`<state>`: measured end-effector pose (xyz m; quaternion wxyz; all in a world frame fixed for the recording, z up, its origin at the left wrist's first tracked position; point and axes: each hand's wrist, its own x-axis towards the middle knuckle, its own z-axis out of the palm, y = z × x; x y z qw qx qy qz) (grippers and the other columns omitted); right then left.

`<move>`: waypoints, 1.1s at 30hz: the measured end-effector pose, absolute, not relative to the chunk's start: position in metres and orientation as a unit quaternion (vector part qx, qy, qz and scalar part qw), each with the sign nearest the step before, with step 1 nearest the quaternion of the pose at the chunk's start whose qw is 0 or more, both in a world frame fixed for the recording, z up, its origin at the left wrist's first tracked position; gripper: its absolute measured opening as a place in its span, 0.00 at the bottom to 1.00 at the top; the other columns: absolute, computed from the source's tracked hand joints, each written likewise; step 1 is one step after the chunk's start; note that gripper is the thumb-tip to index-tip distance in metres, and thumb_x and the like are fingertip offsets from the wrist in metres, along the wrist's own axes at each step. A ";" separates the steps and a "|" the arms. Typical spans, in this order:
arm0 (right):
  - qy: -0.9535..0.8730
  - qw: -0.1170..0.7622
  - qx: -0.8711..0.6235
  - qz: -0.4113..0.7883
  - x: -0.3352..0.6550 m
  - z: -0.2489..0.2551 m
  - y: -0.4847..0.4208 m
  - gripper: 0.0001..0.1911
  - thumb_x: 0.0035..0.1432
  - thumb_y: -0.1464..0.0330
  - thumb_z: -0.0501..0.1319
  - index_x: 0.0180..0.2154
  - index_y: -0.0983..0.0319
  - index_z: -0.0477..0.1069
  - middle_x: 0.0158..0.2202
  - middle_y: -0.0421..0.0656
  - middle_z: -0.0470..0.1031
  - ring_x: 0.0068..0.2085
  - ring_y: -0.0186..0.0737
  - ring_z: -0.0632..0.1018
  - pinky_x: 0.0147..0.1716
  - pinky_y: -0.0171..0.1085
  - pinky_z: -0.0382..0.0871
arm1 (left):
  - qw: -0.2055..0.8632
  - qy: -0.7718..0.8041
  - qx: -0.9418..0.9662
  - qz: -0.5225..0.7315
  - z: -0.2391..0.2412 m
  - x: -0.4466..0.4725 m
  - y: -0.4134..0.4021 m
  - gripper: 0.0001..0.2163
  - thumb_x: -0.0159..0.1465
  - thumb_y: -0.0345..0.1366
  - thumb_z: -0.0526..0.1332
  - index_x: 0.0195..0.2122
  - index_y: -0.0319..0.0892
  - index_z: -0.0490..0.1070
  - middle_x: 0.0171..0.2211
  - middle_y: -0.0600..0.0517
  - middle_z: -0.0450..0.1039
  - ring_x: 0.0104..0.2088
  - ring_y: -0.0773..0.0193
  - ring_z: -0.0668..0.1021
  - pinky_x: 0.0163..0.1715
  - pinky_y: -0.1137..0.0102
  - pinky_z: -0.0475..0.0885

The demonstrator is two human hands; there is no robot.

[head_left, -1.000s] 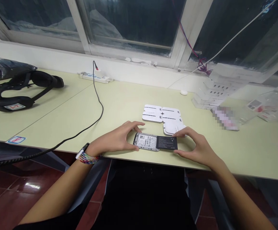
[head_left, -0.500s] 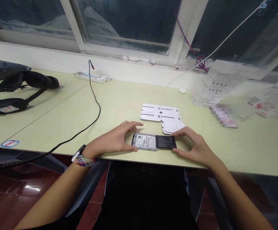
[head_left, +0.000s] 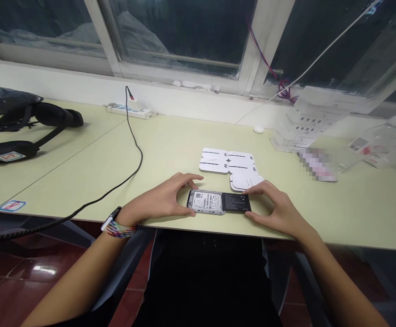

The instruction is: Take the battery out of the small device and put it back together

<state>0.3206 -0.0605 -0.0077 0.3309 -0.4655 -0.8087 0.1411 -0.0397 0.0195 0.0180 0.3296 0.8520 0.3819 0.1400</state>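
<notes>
A slim handheld device (head_left: 206, 201) lies open at the table's front edge, its white printed label with a code and barcodes facing up. My left hand (head_left: 163, 196) curves around its left end, with the thumb at the near edge and a fingertip at the far edge; the index finger sticks out. A flat black battery (head_left: 236, 202) with fine print meets the device's right end. My right hand (head_left: 278, 208) pinches the battery's right end between thumb and fingers. Several white covers (head_left: 214, 166) with black lines and a W mark lie just beyond, some overlapping.
A black headset (head_left: 30, 131) lies at the left. A black cable (head_left: 139, 159) runs across the table from a white power strip (head_left: 129, 110) by the wall. White boxes (head_left: 300, 127) are stacked at the right, near a clear plastic bag (head_left: 385, 141) and a small white disc (head_left: 258, 130).
</notes>
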 end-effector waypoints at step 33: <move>-0.793 0.383 -0.456 0.131 0.305 0.005 -0.059 0.19 0.59 0.67 0.71 0.51 0.53 0.73 0.48 0.45 0.79 0.47 0.50 0.81 0.48 0.51 0.82 | 0.330 0.371 0.854 0.155 0.019 -0.038 0.018 0.39 0.60 0.47 0.77 0.71 0.55 0.65 0.59 0.46 0.74 0.63 0.43 0.76 0.66 0.50 0.69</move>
